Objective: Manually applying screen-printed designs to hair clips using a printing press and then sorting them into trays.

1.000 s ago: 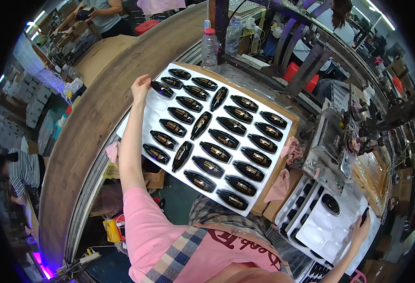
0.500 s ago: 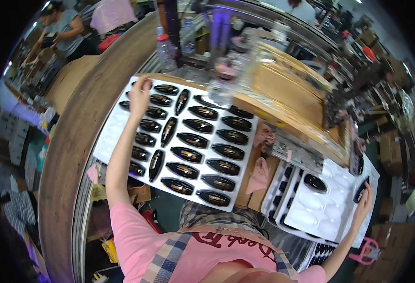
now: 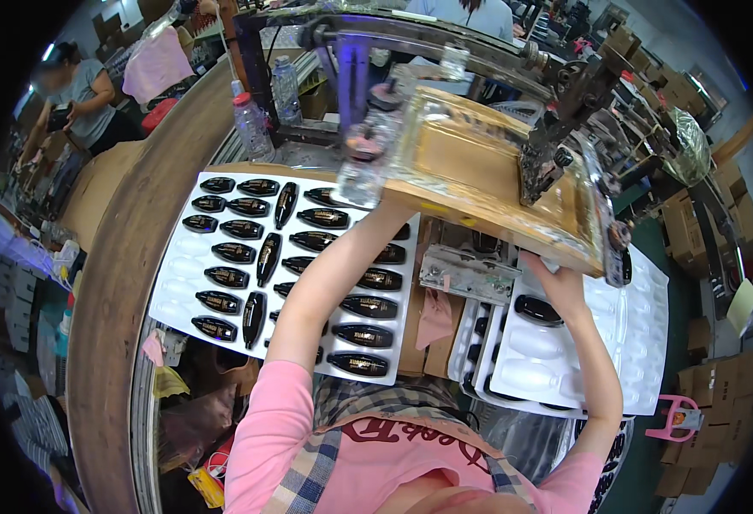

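Observation:
My left hand (image 3: 398, 211) reaches across a white molded tray (image 3: 179, 278) to the near left edge of a wooden screen frame (image 3: 479, 211). Its fingers are hidden behind the frame. Glossy black spindle-shaped pieces with gold print (image 3: 363, 336) lie in the tray's hollows. My right hand (image 3: 560, 287) is beside the metal fixture (image 3: 466, 272) under the frame, one digit stretched toward it. Its other fingers are hidden, so I cannot tell whether it holds anything. A dark piece (image 3: 486, 243) shows partly on the fixture. A single black piece (image 3: 537, 310) lies in the right white tray (image 3: 530, 373).
Stacked trays (image 3: 470, 377) stand below the right tray. A pink cloth (image 3: 435, 319) hangs near the fixture. Plastic bottles (image 3: 253, 128) stand behind the left tray. A curved wooden counter (image 3: 111, 317) runs along the left. A person (image 3: 81, 94) works at far left.
My left hand has left the far left corner of the left tray and moved right to the frame. My right hand has moved from the right tray's far side in to the fixture.

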Motion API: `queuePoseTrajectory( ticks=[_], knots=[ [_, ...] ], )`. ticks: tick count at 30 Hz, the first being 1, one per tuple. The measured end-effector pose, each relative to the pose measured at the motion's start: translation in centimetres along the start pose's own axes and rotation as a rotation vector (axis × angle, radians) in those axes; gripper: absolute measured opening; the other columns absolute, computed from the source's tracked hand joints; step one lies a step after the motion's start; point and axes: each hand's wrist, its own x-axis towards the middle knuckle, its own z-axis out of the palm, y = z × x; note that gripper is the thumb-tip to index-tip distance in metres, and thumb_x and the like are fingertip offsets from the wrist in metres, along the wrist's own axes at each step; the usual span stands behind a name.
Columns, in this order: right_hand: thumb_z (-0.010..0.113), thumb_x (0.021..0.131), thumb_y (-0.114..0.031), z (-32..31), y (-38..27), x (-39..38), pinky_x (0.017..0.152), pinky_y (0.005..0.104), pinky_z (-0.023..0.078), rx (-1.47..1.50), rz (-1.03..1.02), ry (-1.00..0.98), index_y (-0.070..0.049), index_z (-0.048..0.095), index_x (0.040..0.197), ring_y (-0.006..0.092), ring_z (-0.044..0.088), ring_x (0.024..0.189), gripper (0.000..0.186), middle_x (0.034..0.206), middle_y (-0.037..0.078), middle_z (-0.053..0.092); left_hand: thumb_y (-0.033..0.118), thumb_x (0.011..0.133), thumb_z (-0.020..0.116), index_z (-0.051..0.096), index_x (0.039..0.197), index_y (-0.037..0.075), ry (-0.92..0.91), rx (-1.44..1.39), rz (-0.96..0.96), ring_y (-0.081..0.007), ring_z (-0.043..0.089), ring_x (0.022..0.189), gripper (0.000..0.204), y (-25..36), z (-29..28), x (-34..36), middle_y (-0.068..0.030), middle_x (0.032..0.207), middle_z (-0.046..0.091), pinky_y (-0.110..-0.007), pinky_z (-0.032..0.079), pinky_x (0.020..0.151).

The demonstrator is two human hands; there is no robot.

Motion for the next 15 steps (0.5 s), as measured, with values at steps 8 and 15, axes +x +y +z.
queuePoseTrajectory(
  ticks=[8,15],
  knots=[
    [0.063,0.074,-0.036,4.1,-1.0,2.0,0.086,0.0352,0.036,-0.148,-0.034,-0.231,0.001,0.047,0.112,0.0320,0.048,0.100,0.056,0.106,0.020,0.052,0.015,0.079,0.060,0.063,0.090,0.000,0.172,-0.068,-0.199,-0.0080,0.055,0.073,0.018,2.2,-11.9,-4.7,-0.0026,0.080,0.062,-0.021,0.043,0.067],
    [0.050,0.084,-0.026,-1.8,3.2,-1.6,0.092,0.0371,0.032,-0.364,0.142,-0.111,0.004,0.046,0.113,0.0347,0.044,0.108,0.042,0.114,0.023,0.049,0.028,0.078,0.062,0.064,0.084,0.001,0.575,0.348,-0.559,-0.0084,0.053,0.064,0.027,0.4,-31.7,-17.2,-0.0014,0.071,0.059,-0.021,0.043,0.060]
  ],
)
